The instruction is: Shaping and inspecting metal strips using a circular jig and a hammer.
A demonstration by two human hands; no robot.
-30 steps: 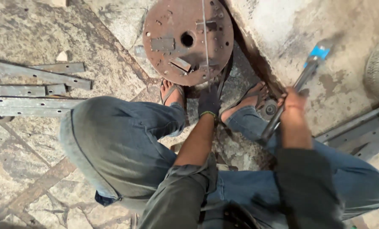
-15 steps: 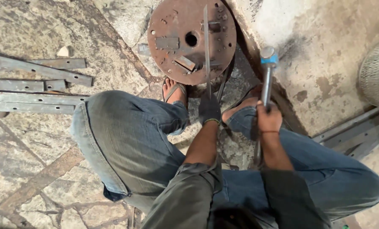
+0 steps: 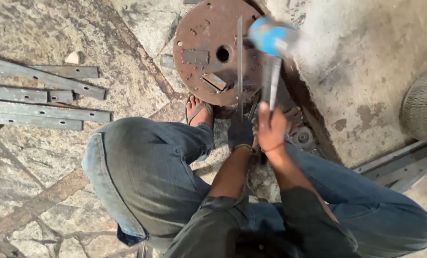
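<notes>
Swinging fast enough to smear, the blue-headed hammer (image 3: 272, 39) is now over the rusty steel disc (image 3: 216, 51), where half a second ago it stood lower and nearer the knees; the blow looks close to landing on the thin flat metal strip (image 3: 240, 67). The right hand (image 3: 271, 129) is clamped round the hammer's pale handle. The left hand (image 3: 240, 133), in a dark glove, is closed on the strip's lower end, holding it edge-up across the disc; it has not shifted. The disc is round, pitted brown, with a centre hole and small welded tabs, lying on the cracked stone floor (image 3: 41, 157) between the sandalled feet. Grey flat bars (image 3: 36, 102), drilled with holes, lie to the left.
</notes>
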